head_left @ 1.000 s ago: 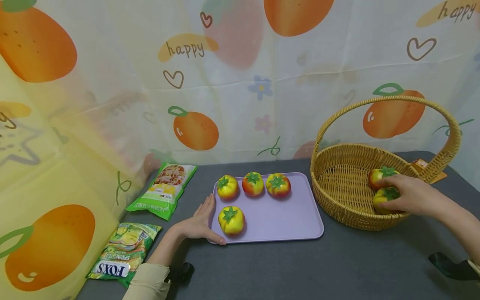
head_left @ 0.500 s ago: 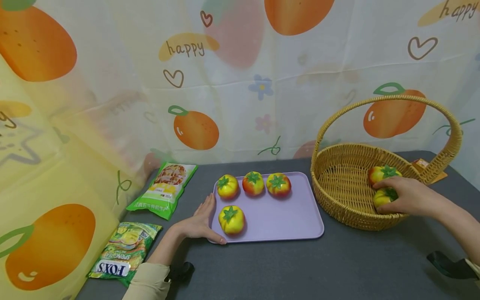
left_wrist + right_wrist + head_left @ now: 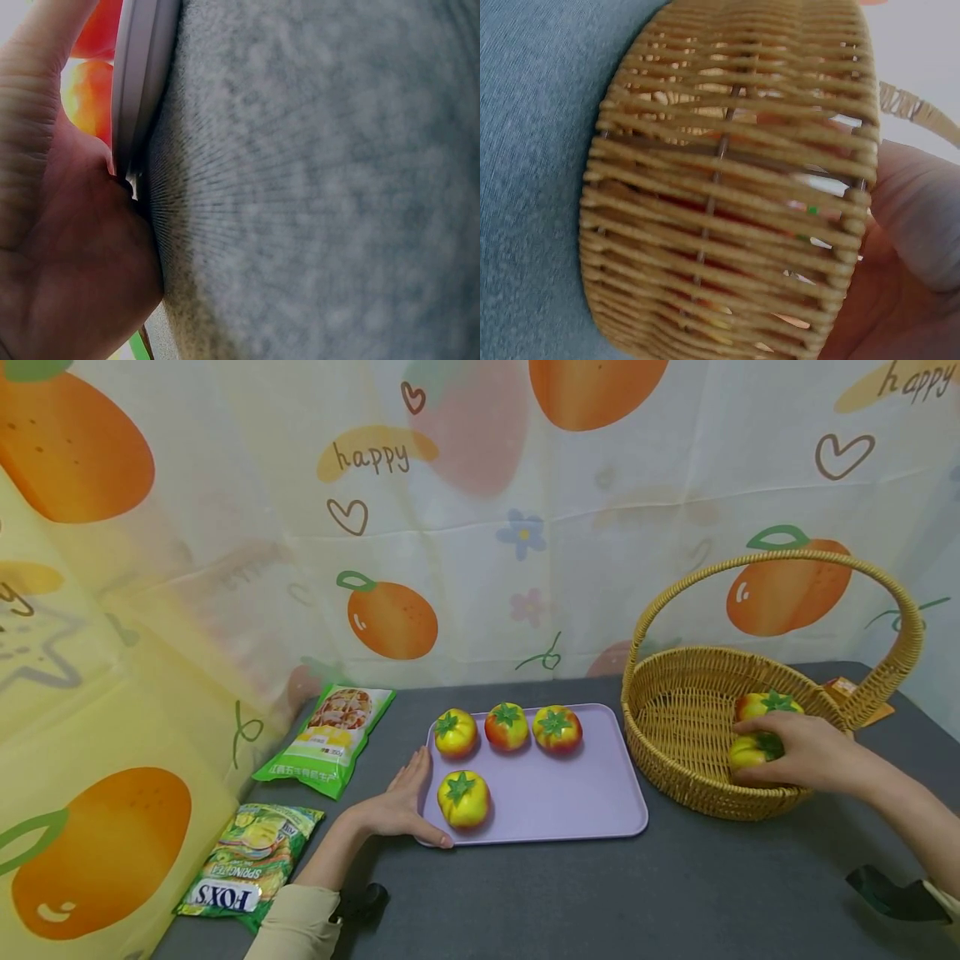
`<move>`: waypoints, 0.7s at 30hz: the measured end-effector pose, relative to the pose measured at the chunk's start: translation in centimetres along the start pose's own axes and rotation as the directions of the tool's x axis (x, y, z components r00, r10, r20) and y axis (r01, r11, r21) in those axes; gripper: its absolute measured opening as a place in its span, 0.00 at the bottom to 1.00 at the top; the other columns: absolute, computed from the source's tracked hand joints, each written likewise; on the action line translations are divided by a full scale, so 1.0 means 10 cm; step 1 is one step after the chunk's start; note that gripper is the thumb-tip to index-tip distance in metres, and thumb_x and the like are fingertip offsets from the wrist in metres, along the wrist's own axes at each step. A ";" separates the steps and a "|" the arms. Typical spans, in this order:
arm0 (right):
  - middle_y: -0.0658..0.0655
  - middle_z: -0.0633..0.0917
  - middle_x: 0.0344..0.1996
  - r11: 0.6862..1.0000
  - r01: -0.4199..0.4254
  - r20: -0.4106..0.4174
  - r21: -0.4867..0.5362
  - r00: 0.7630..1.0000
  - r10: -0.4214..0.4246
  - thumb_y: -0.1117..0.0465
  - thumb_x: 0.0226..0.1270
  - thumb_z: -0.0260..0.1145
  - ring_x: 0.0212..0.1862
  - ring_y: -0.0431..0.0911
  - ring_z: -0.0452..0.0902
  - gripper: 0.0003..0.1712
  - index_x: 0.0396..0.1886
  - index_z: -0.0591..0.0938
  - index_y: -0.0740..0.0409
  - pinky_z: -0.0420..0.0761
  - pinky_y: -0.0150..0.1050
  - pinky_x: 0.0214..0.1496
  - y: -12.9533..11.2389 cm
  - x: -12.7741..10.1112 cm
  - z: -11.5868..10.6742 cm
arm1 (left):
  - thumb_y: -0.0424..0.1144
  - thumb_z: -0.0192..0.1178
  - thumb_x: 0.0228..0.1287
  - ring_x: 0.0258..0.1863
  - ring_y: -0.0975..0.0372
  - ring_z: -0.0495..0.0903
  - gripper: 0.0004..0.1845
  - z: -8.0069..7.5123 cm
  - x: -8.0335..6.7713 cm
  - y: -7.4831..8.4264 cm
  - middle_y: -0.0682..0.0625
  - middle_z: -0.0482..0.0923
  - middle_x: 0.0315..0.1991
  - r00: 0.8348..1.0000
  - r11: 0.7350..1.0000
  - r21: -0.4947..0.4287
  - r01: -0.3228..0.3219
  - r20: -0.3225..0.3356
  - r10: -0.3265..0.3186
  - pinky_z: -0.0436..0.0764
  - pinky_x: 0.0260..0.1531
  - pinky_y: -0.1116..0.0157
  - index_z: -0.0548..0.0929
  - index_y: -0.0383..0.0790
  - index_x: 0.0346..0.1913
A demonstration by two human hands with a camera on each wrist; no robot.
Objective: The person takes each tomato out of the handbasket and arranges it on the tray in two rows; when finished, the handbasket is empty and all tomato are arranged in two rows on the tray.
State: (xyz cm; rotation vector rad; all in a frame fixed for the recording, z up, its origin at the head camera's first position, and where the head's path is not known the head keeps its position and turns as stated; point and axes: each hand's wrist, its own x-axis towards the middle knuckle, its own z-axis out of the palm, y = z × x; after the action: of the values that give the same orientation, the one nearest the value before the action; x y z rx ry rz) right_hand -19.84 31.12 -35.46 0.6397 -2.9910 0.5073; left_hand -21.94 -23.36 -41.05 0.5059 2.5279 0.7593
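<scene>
Right hand (image 3: 806, 752) in the wicker basket (image 3: 678, 727) – fingers wrapped around a yellow tomato (image 3: 748, 751), left hand (image 3: 397, 806) flat and loose, touching the purple tray (image 3: 570, 793), dark counter (image 3: 675, 893)

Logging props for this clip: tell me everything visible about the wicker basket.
The wicker basket is round, tan, tightly woven, with a tall arched handle. It stands upright on the grey table, right of the lilac tray. Inside lie two toy tomatoes; the right hand reaches over its rim, gripping the nearer tomato.

Yellow tomato (image 3: 750, 750) (green-capped) sits inside wicker basket (image 3: 678, 727).
</scene>
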 end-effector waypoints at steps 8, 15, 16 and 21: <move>0.61 0.82 0.48 1.000 -0.005 -0.039 0.016 0.999 0.006 0.45 0.54 0.76 0.38 0.46 0.74 0.36 0.57 0.80 0.63 0.73 0.43 0.34 -0.14 0.03 0.00 | 0.65 0.72 0.42 0.75 0.46 0.26 0.75 -0.01 -0.01 0.01 0.38 0.21 0.76 1.000 1.000 -0.007 0.002 -0.001 -0.002 0.34 0.71 0.45 0.28 0.35 0.76; 0.60 0.82 0.47 0.999 -0.004 -0.070 0.038 0.998 0.007 0.44 0.54 0.75 0.39 0.46 0.75 0.37 0.57 0.80 0.63 0.74 0.45 0.37 -0.26 0.07 -0.02 | 0.65 0.72 0.42 0.75 0.47 0.26 0.75 -0.01 -0.01 0.01 0.37 0.21 0.76 1.000 1.000 -0.003 0.001 0.000 -0.001 0.34 0.71 0.46 0.28 0.35 0.76; 0.60 0.82 0.47 0.999 -0.005 -0.073 0.043 0.997 0.008 0.44 0.54 0.76 0.40 0.46 0.75 0.37 0.57 0.80 0.63 0.75 0.46 0.38 -0.27 0.08 -0.02 | 0.65 0.72 0.42 0.75 0.47 0.26 0.75 -0.01 -0.01 0.01 0.38 0.21 0.76 1.000 1.000 -0.003 0.002 0.001 -0.002 0.34 0.71 0.46 0.28 0.35 0.76; 0.58 0.82 0.46 0.997 -0.007 -0.085 0.082 0.996 0.014 0.44 0.53 0.76 0.42 0.48 0.75 0.38 0.58 0.80 0.62 0.74 0.45 0.39 -0.38 0.11 -0.06 | 0.65 0.72 0.42 0.75 0.47 0.25 0.75 0.00 -0.01 0.00 0.38 0.21 0.76 1.000 1.000 -0.004 0.003 0.000 -0.003 0.34 0.71 0.46 0.28 0.35 0.76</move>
State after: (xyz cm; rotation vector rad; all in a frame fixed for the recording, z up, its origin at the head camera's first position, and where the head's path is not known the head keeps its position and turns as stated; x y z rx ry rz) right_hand -19.36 27.62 -33.59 0.5916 -2.9078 0.6436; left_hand -21.88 -23.41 -40.99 0.5009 2.5257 0.7635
